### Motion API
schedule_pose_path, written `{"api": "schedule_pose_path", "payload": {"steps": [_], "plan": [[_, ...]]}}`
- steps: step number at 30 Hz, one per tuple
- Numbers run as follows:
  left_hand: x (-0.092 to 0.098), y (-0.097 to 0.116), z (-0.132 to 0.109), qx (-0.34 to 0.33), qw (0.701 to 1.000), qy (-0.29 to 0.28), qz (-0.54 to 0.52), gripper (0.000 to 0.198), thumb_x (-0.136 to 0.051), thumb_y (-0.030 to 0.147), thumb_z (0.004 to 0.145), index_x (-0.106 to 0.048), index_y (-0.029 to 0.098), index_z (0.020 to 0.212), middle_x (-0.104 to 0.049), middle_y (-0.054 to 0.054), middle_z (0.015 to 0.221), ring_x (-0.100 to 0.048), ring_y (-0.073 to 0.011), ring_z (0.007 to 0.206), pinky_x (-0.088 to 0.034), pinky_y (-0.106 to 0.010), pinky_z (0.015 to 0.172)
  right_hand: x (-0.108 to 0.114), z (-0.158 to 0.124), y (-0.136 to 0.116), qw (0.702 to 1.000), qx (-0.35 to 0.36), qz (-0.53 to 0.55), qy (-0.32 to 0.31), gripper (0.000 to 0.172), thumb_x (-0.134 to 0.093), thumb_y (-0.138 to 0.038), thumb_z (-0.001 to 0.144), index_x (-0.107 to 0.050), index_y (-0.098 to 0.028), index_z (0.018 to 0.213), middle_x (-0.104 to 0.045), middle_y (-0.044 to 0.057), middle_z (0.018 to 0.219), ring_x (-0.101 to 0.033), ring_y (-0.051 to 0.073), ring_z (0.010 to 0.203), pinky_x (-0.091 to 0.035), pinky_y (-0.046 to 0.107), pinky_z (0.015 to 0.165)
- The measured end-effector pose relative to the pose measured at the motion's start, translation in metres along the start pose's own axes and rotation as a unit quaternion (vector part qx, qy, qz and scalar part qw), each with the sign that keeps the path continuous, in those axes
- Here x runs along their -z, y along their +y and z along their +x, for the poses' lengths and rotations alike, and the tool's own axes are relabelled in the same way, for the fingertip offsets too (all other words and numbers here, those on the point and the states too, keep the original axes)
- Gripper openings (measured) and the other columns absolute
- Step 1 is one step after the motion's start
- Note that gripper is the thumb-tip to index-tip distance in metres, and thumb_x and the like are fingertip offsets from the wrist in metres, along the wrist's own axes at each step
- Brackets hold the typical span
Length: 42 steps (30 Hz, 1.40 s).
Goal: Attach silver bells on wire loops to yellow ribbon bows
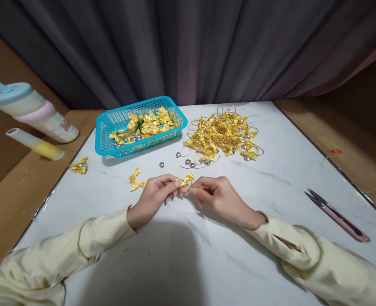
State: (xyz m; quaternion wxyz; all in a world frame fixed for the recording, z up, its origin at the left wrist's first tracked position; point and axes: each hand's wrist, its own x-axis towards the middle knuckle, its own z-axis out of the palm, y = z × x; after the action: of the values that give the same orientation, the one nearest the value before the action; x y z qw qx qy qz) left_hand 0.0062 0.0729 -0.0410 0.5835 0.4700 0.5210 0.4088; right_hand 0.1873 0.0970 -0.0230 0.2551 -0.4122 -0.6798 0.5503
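My left hand and my right hand meet at the middle of the white marble table. Both pinch one small yellow ribbon bow between their fingertips, just above the tabletop. Two loose yellow bows lie just left of my left hand. A heap of yellow bows with gold loops and silver beads lies behind my hands. A blue plastic basket at the back left holds more bows and beads.
A few silver beads lie scattered between heap and hands. Pink-handled snips rest at the right. Off the table's left edge lie a pastel tumbler, a yellow-and-white tube and another bow. Grey curtain behind.
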Motion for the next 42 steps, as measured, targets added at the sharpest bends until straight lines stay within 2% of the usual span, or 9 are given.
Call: {"api": "schedule_pose_path", "payload": {"steps": [14, 22, 31, 42], "plan": [[-0.0042, 0.001, -0.002, -0.023, 0.998, 0.041, 0.044, 0.024, -0.062, 0.038, 0.075, -0.065, 0.014, 0.074, -0.063, -0.002, 0.065, -0.043, -0.0086, 0.052, -0.033, -0.021, 0.048, 0.0001, 0.0004, -0.0019, 0.998, -0.029, 0.045, -0.012, 0.023, -0.056, -0.03, 0.081, -0.061, -0.013, 0.066, -0.051, -0.003, 0.047, -0.036, 0.006, 0.044, -0.028, 0.02, 0.044], [-0.0032, 0.0006, -0.0021, -0.022, 0.998, 0.038, 0.046, 0.022, -0.061, 0.036, 0.077, -0.065, 0.014, 0.074, -0.065, -0.003, 0.066, -0.042, -0.0084, 0.051, -0.032, -0.021, 0.047, 0.0004, 0.0001, -0.0016, 0.999, -0.027, 0.045, -0.011, 0.023, -0.057, -0.028, 0.08, -0.06, -0.013, 0.063, -0.05, -0.003, 0.048, -0.036, 0.006, 0.044, -0.028, 0.02, 0.045], [-0.0006, 0.0011, 0.001, 0.0, 1.0, 0.007, -0.004, 0.022, -0.061, 0.035, 0.077, -0.065, 0.014, 0.074, -0.066, -0.003, 0.07, -0.041, -0.0072, 0.048, -0.031, -0.021, 0.045, 0.0016, -0.0021, -0.0022, 0.996, -0.04, 0.077, -0.008, 0.02, -0.058, -0.027, 0.077, -0.06, -0.013, 0.064, -0.049, -0.004, 0.045, -0.038, 0.006, 0.041, -0.029, 0.02, 0.043], [-0.0008, 0.0006, 0.0005, -0.003, 1.0, 0.002, 0.004, 0.021, -0.061, 0.035, 0.078, -0.065, 0.014, 0.075, -0.065, -0.003, 0.068, -0.041, -0.0075, 0.049, -0.031, -0.021, 0.046, 0.0005, -0.002, -0.0048, 0.996, -0.045, 0.071, -0.012, 0.02, -0.057, -0.024, 0.078, -0.059, -0.013, 0.062, -0.048, -0.004, 0.044, -0.037, 0.006, 0.041, -0.029, 0.02, 0.044]]}}
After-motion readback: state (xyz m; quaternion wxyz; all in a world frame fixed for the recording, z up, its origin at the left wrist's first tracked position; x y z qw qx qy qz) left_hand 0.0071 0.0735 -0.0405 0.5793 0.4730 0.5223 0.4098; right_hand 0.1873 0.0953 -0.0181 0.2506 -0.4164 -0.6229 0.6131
